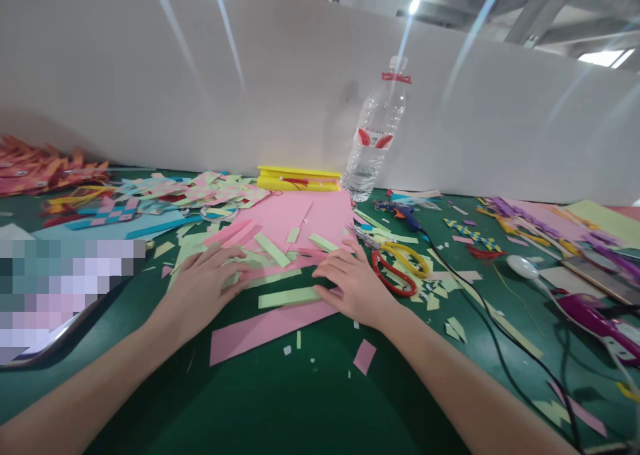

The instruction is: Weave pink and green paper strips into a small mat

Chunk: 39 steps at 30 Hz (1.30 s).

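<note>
My left hand (209,280) lies palm down with its fingers stretched out over pink and pale green paper pieces, apparently holding nothing. My right hand (355,278) also has its fingers apart, with the thumb near the right end of a pale green paper strip (285,298). Whether the fingertips press on the strip is hard to tell. Closer to me lies a wide pink paper strip (260,333). Beyond both hands is a pink paper sheet (325,212) with a short green strip (271,249) in front of it. Scissors (395,285) with red and yellow handles rest right of my right hand.
A clear plastic bottle (375,128) leans on the white partition (200,75) by a yellow folded piece (300,179). Woven paper pieces (200,192) pile up back left. A blue glue gun (407,216) trails a black cord rightward. A purple device (595,322) lies far right.
</note>
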Each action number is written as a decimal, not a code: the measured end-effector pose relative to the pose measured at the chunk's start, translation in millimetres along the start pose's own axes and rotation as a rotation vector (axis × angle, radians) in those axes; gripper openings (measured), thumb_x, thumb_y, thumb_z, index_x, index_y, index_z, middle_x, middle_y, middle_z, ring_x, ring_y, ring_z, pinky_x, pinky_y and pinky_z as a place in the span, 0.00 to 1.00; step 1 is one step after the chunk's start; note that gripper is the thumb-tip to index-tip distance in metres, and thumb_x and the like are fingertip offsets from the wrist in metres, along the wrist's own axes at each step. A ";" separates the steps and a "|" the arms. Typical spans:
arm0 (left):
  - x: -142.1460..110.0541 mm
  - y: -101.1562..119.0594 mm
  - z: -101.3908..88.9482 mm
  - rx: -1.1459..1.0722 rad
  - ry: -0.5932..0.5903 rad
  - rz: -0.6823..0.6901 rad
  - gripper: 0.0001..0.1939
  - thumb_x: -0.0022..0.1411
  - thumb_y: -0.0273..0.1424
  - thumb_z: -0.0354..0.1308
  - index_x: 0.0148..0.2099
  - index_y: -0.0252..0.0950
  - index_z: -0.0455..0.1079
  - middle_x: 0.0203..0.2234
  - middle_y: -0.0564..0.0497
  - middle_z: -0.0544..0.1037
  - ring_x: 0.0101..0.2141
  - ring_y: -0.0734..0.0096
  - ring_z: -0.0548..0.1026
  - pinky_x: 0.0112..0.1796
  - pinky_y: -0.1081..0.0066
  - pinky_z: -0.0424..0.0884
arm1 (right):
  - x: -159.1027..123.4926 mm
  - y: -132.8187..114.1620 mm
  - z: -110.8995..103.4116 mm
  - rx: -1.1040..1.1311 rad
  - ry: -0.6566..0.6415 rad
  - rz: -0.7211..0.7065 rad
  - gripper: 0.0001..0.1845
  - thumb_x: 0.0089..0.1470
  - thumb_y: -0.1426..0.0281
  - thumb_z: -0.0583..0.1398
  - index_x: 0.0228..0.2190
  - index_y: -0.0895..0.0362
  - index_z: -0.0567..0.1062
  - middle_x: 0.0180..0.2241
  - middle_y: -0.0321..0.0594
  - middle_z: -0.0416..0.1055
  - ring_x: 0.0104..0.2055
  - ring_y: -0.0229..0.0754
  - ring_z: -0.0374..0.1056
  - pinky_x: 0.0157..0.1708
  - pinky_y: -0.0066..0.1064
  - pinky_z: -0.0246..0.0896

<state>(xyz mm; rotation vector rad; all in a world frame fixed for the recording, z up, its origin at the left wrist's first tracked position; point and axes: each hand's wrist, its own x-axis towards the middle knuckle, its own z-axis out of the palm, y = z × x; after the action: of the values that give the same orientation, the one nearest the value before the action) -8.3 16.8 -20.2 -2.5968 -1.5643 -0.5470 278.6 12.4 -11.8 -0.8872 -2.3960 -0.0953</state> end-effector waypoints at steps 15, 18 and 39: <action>2.3 7.1 -6.1 0.092 0.242 0.175 0.15 0.70 0.34 0.41 0.40 0.37 0.69 0.39 0.46 0.79 0.42 0.59 0.76 0.50 0.56 0.59 | 0.4 -1.6 2.6 -0.010 -0.066 0.041 0.05 0.60 0.70 0.56 0.35 0.56 0.73 0.37 0.39 0.76 0.44 0.44 0.68 0.52 0.42 0.52; -0.8 15.5 -11.2 -0.010 0.271 0.110 0.14 0.69 0.36 0.43 0.36 0.38 0.67 0.30 0.51 0.79 0.32 0.62 0.76 0.48 0.56 0.62 | 0.6 1.1 5.4 -0.011 -0.042 0.111 0.06 0.59 0.71 0.57 0.38 0.56 0.73 0.39 0.41 0.76 0.44 0.45 0.68 0.47 0.39 0.57; -6.6 42.1 -20.2 -0.469 0.261 -0.184 0.14 0.61 0.44 0.52 0.33 0.42 0.74 0.29 0.53 0.80 0.35 0.63 0.75 0.37 0.68 0.73 | 3.9 -15.6 -0.8 0.182 0.353 0.327 0.04 0.56 0.70 0.59 0.33 0.56 0.75 0.31 0.40 0.77 0.35 0.42 0.72 0.34 0.31 0.66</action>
<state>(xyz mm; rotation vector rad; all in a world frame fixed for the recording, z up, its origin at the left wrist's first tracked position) 20.0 -13.8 1.9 -2.5385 -1.7628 -1.3564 267.0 2.3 -7.0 -1.0635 -1.8783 0.0854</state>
